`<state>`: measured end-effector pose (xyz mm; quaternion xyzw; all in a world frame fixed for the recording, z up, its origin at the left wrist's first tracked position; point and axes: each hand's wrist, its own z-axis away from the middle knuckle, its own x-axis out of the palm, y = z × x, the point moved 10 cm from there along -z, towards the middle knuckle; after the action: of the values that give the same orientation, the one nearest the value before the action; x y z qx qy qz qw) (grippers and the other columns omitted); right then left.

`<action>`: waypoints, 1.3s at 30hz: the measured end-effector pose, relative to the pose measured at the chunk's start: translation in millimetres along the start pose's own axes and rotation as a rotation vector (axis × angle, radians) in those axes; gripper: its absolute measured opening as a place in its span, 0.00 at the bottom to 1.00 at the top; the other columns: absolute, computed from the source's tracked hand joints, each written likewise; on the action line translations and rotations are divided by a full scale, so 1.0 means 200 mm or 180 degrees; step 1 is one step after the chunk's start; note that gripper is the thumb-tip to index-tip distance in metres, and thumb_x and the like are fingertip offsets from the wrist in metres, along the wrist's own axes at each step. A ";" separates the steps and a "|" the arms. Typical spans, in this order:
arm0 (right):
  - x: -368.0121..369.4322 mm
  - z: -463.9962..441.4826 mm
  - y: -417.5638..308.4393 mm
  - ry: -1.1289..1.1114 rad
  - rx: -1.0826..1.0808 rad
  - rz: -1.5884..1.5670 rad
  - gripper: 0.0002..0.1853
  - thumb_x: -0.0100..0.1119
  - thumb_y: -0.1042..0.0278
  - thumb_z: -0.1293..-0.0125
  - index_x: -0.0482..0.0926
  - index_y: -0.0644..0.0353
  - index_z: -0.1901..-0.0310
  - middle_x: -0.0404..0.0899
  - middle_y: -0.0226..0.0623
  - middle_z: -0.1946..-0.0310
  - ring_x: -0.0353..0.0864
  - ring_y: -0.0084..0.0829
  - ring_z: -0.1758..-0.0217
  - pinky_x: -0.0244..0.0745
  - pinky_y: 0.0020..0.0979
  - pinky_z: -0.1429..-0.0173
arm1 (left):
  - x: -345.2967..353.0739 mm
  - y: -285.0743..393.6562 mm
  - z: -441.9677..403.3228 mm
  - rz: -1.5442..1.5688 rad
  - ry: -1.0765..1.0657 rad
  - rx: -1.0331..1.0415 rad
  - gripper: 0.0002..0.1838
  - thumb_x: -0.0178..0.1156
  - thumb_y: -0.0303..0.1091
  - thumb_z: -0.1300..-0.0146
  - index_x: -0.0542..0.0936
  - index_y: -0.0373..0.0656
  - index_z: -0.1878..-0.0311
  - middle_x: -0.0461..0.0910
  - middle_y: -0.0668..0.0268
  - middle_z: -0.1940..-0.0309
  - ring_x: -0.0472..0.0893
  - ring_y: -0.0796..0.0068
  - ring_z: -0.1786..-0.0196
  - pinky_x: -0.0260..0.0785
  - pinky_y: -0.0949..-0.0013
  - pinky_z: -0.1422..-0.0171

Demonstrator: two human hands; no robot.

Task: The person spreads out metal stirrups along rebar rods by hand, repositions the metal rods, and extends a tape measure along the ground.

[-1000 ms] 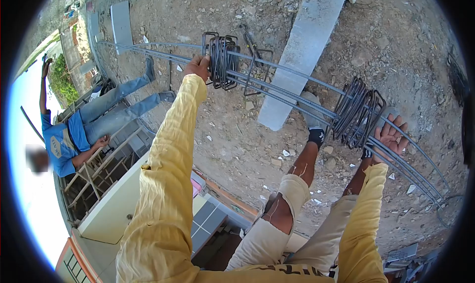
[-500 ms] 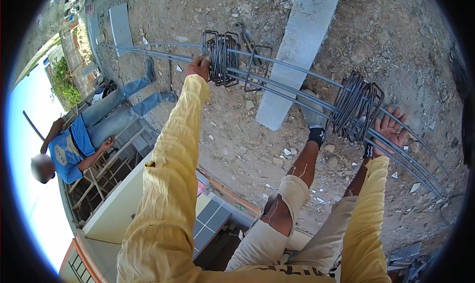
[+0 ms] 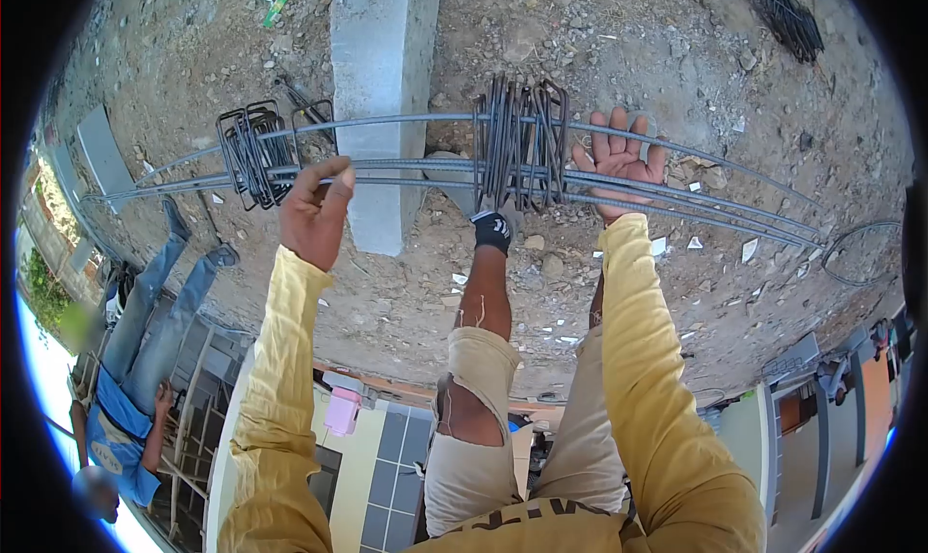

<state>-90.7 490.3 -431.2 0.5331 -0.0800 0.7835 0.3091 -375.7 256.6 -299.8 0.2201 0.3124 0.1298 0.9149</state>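
Long steel bars (image 3: 416, 165) run across the view from left to right. Two bunches of bent wire stirrups hang around them, a left bunch (image 3: 253, 157) and a right bunch (image 3: 522, 142). My left hand (image 3: 317, 210) is raised just beside the left bunch, fingers curled with thumb and fingertips apart, holding nothing visible. Palm up, my right hand (image 3: 623, 161) lies under the bars, right of the right bunch, its fingers spread and the bars crossing over the palm.
A concrete beam (image 3: 377, 79) lies under the bars. More stirrups (image 3: 785, 16) rest on the ground at upper right, and a wire coil (image 3: 860, 253) at right. A person in blue (image 3: 121, 422) is at lower left. A pink container (image 3: 342, 410) stands by the building.
My left hand has let go near the left bunch and moved to its right side. The view has turned, so bars and bunches appear further left. The right hand remains under the bars.
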 end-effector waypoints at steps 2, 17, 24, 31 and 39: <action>0.05 -0.01 0.01 -0.0128 0.0043 0.0025 0.28 0.39 0.38 0.33 0.76 0.46 0.43 0.67 0.38 0.35 0.57 0.44 0.28 0.48 0.66 0.31 | 0.32 0.14 0.10 0.0327 -0.0628 -0.0436 0.21 0.63 0.40 0.38 0.75 0.39 0.45 0.80 0.69 0.63 0.78 0.85 0.69 0.66 0.81 0.71; 0.24 0.03 0.06 -0.0582 0.0188 -0.0087 0.32 0.36 0.33 0.33 0.74 0.46 0.41 0.63 0.39 0.33 0.51 0.44 0.26 0.45 0.64 0.30 | 0.97 0.29 0.07 0.1476 -0.1796 -0.1700 0.14 0.71 0.36 0.47 0.78 0.45 0.62 0.78 0.74 0.75 0.67 0.89 0.86 0.54 0.82 0.87; 0.23 0.05 0.06 -0.0708 0.0274 -0.0062 0.31 0.37 0.34 0.33 0.75 0.46 0.41 0.63 0.39 0.33 0.51 0.43 0.26 0.43 0.63 0.29 | 1.02 0.21 0.08 0.1647 -0.2096 -0.1692 0.12 0.69 0.38 0.45 0.78 0.46 0.61 0.80 0.73 0.71 0.64 0.90 0.85 0.51 0.82 0.86; 0.33 0.08 0.08 -0.0844 0.0371 0.0074 0.29 0.40 0.36 0.33 0.74 0.45 0.41 0.62 0.39 0.33 0.50 0.43 0.25 0.44 0.65 0.30 | 0.81 0.18 0.10 0.1470 -0.2119 -0.1444 0.12 0.69 0.38 0.45 0.78 0.46 0.62 0.71 0.77 0.83 0.65 0.87 0.86 0.52 0.80 0.84; 0.50 0.09 0.13 -0.1205 0.0413 0.0091 0.28 0.39 0.40 0.31 0.71 0.48 0.38 0.59 0.41 0.31 0.46 0.44 0.24 0.38 0.64 0.28 | 0.50 0.15 0.09 0.1143 -0.1894 -0.1213 0.14 0.70 0.35 0.46 0.79 0.41 0.60 0.74 0.74 0.79 0.67 0.87 0.83 0.56 0.80 0.81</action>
<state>-114.4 501.8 -329.3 0.6885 -0.0936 0.6771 0.2424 -289.8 315.3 -324.0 0.1255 -0.0395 0.2739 0.9527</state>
